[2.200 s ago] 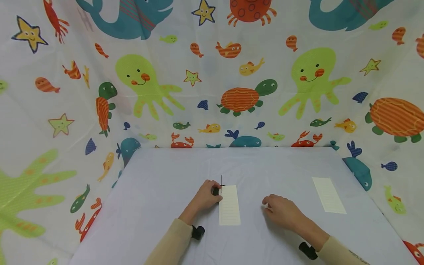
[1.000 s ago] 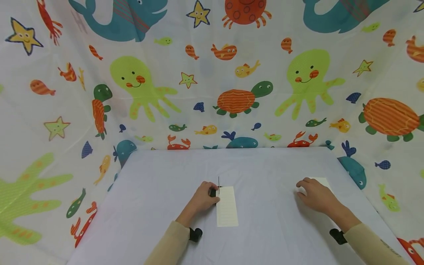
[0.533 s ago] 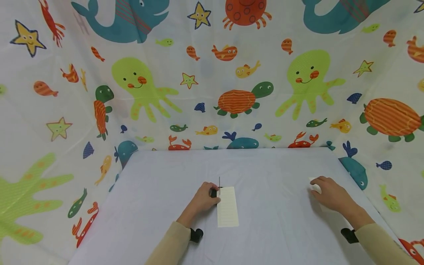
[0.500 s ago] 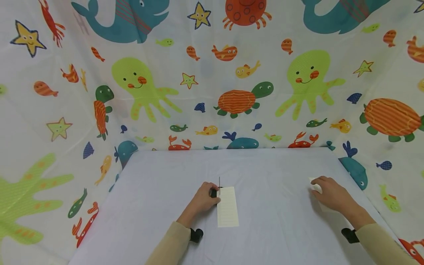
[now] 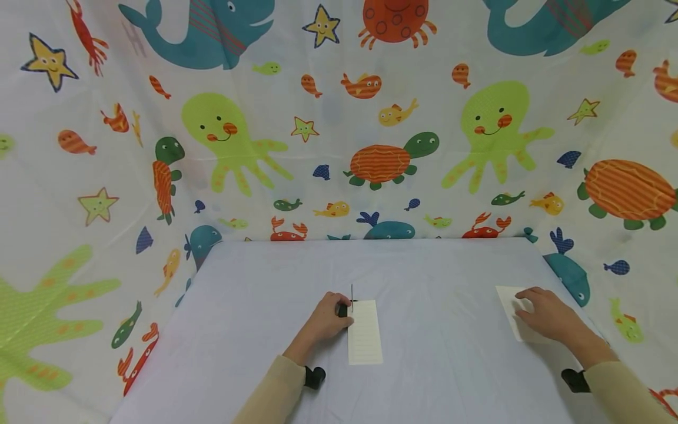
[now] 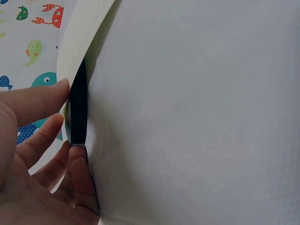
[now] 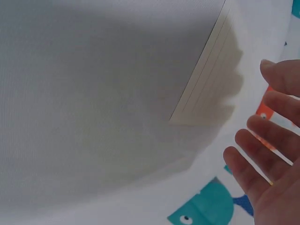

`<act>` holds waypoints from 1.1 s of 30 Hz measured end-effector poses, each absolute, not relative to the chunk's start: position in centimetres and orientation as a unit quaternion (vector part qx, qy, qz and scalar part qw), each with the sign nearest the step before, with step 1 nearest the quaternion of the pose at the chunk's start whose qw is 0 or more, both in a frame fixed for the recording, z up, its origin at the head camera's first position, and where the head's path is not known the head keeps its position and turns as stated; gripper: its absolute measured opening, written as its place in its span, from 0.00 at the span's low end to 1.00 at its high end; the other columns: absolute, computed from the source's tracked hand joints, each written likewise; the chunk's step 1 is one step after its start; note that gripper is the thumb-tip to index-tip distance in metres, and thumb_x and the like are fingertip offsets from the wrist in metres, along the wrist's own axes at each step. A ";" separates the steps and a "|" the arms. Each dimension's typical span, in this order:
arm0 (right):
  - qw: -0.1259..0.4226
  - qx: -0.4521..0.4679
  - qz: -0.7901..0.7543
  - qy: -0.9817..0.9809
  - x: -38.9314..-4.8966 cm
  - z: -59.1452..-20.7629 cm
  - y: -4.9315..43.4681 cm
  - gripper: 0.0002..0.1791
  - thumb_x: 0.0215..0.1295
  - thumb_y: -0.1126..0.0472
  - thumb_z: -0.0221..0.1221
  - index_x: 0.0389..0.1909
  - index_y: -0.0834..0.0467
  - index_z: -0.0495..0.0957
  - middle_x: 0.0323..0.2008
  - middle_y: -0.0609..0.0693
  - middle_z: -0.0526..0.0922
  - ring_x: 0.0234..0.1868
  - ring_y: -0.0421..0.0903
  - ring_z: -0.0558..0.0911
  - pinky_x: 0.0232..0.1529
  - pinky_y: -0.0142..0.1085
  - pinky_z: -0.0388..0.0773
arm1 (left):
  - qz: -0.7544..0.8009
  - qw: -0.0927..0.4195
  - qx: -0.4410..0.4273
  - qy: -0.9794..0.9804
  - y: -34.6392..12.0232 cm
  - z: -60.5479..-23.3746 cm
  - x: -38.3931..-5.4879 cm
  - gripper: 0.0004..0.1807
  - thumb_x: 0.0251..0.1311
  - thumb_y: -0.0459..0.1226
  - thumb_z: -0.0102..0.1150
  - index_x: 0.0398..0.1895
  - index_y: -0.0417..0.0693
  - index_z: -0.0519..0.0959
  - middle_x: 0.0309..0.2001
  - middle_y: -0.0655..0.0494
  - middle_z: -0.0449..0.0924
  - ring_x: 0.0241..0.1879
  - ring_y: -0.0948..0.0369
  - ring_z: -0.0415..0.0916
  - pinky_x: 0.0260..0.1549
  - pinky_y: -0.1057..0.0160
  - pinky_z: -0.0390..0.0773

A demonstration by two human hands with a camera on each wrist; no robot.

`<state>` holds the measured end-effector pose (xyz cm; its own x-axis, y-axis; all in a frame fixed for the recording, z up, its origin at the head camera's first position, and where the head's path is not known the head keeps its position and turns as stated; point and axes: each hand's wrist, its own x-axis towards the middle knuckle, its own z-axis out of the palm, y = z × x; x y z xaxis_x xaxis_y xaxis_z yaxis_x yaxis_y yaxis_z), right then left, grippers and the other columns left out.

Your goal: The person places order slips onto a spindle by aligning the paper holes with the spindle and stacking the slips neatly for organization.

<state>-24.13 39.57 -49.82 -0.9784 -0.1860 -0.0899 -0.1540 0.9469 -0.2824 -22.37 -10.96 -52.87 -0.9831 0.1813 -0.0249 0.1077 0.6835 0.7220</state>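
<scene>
Near the table's middle, in the head view, my left hand [image 5: 331,315] grips a dark flat thing [image 5: 341,309] at the left edge of a cream lined paper slip [image 5: 365,333]. A thin dark upright line rises by the slip's top corner. From the left wrist view, the dark thing [image 6: 79,105] is a narrow strip; my thumb lies at the paper [image 6: 84,33] edge and my curled fingers touch its lower end. I cannot tell what it is. My right hand [image 5: 548,315] hovers over a second lined slip [image 5: 508,303], fingers spread and holding nothing in the right wrist view.
A white cloth [image 5: 254,306] covers the table. Behind it and at both sides hangs a curtain [image 5: 328,159] printed with sea animals. Black camera mounts [image 5: 315,377] sit on both wrists.
My right hand has moved right from beside the middle slip to over the right-hand slip, covering part of it. My left hand keeps its grip in the same place.
</scene>
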 end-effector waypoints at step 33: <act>0.040 -0.095 -0.126 0.987 -23.5 -52.2 41.9 0.35 0.61 0.53 0.68 0.60 0.74 0.73 0.60 0.79 0.67 0.59 0.79 0.64 0.56 0.72 0.64 | 0.391 0.051 0.075 0.916 -10.8 -52.6 -22.2 0.17 0.58 0.34 0.70 0.49 0.43 0.78 0.49 0.48 0.72 0.44 0.54 0.69 0.46 0.52 0.72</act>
